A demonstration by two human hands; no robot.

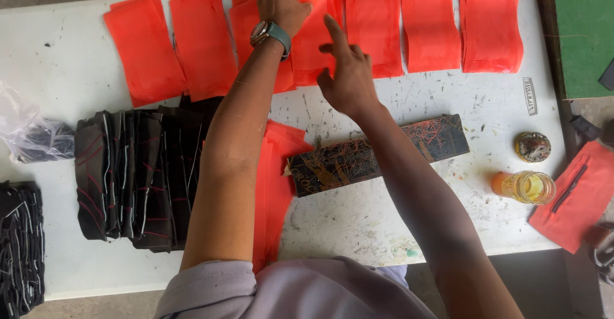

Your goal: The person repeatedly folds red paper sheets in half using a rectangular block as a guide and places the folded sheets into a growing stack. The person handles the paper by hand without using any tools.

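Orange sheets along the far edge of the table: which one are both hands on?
The fourth orange sheet from the left. The left hand rests on its top and the right hand touches its lower part; the other sheets in the row lie untouched.

Seven orange-red sheets (203, 42) lie in a row along the white table (64, 63); one dark scratched board (378, 154), one glass jar (528, 186), one round lid (532, 146).

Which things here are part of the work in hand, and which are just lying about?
In hand: left hand and right hand on the row of orange sheets; orange stack.

Lying about: black strips, scratched black block, glass jar, plastic bag.
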